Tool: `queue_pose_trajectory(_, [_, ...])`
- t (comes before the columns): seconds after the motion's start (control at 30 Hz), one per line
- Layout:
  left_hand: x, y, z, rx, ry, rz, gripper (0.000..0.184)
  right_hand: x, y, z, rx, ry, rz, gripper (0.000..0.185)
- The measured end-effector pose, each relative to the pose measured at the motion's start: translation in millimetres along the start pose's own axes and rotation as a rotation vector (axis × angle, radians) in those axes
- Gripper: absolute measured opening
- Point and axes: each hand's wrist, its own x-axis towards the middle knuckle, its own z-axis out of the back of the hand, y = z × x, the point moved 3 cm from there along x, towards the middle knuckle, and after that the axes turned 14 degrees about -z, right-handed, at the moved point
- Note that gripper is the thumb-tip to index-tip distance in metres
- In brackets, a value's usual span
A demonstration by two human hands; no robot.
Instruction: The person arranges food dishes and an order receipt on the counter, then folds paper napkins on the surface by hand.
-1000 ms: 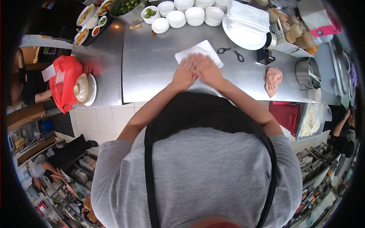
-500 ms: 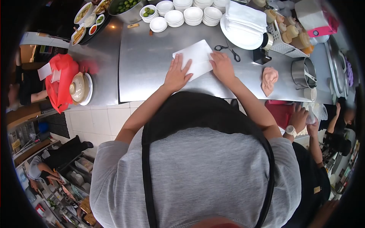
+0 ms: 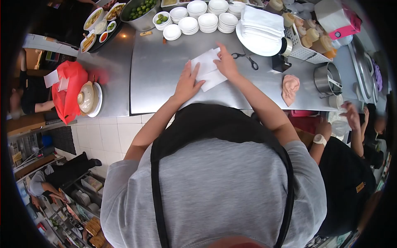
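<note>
A folded white sheet (image 3: 211, 79), which looks like a paper napkin, lies on the steel counter (image 3: 159, 72) in front of me. My left hand (image 3: 187, 84) rests flat along its left edge, with fingers spread. Across the upper right part lies my right hand (image 3: 226, 65), thumb on the sheet and index finger stretched past its top edge. Just right of that hand are black-handled scissors (image 3: 247, 61). Similar folded white sheets (image 3: 261, 25) are stacked on a white plate (image 3: 248, 44) farther back.
Small white bowls (image 3: 188, 25) stand in stacks at the back, beside a pot of limes (image 3: 142, 9). To the right are a pinkish cloth (image 3: 290, 89), a metal pot (image 3: 326, 75) and a bottle basket (image 3: 304, 48). A co-worker (image 3: 343, 177) stands close on my right.
The sheet is folded smaller, with a flap turned over. My right hand has moved left and up over it, its index finger now extended. The co-worker's hand at right has lifted.
</note>
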Motion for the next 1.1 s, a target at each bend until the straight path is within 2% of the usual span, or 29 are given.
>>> queue_pose_trajectory(0.07, [1, -2, 13, -0.065, -0.038, 0.065, 0.066, -14, 31, 20, 0.026, -0.173, 0.396, 0.064])
queue_pose_trajectory(0.1, [0, -2, 21, -0.131, -0.076, 0.135, 0.067, -12, 40, 33, 0.026, -0.177, 0.395, 0.064])
queue_pose_trajectory(0.17, [-1, -3, 33, -0.159, -0.087, 0.189, 0.067, -10, 63, 74, -0.078, -0.389, 0.673, 0.060])
queue_pose_trajectory(0.23, [-6, 1, 38, -0.189, -0.094, 0.245, 0.067, 11, 67, 122, 0.054, -0.534, 0.524, 0.060])
queue_pose_trajectory(0.3, [-9, 6, 42, -0.116, -0.121, 0.222, 0.066, 19, 75, 176, 0.240, -0.589, 0.293, 0.049])
queue_pose_trajectory(0.37, [-11, 7, 42, -0.110, -0.112, 0.217, 0.063, 50, 41, 213, 0.241, -0.680, 0.296, 0.091])
queue_pose_trajectory(0.4, [-11, 7, 41, -0.099, -0.105, 0.214, 0.061, 71, 19, 225, 0.239, -0.682, 0.294, 0.091])
queue_pose_trajectory(0.47, [-11, 8, 37, -0.076, -0.110, 0.188, 0.059, 101, -14, 234, -0.094, -0.747, 0.241, 0.079])
queue_pose_trajectory(0.6, [-6, 0, 40, -0.045, -0.135, 0.128, 0.055, 41, 37, 219, -0.279, -0.852, 0.286, 0.066])
queue_pose_trajectory(0.67, [-3, 2, 38, -0.038, -0.152, 0.102, 0.051, 24, 55, 198, -0.318, -0.950, 0.646, 0.034])
queue_pose_trajectory(0.7, [1, 4, 37, -0.030, -0.177, 0.059, 0.046, 23, 47, 170, -0.163, -0.725, 0.623, 0.026])
queue_pose_trajectory(0.73, [4, 8, 33, -0.027, -0.175, 0.068, 0.046, 11, 41, 135, -0.111, -0.472, 0.489, 0.028])
queue_pose_trajectory(0.77, [8, 11, 27, -0.017, -0.168, 0.019, 0.038, 3, 26, 96, -0.110, -0.302, 0.547, 0.027])
queue_pose_trajectory(0.8, [11, 14, 21, -0.005, -0.160, -0.032, 0.032, -9, 17, 63, -0.336, -0.136, 0.582, 0.026])
queue_pose_trajectory(0.87, [17, 21, 7, -0.058, -0.097, -0.076, 0.029, -34, -1, 11, -0.433, 0.076, 0.553, 0.030])
queue_pose_trajectory(0.93, [18, 20, 4, -0.113, -0.031, -0.120, 0.026, -46, -9, -13, -0.466, 0.100, 0.558, 0.030])
queue_pose_trajectory(1.03, [9, 12, 7, -0.004, 0.062, -0.129, 0.025, -53, -5, -18, -0.542, 0.104, 0.547, 0.033])
queue_pose_trajectory(1.1, [-4, 6, 10, -0.030, 0.124, -0.070, 0.024, -57, -1, -14, -0.537, -0.075, 0.693, 0.033])
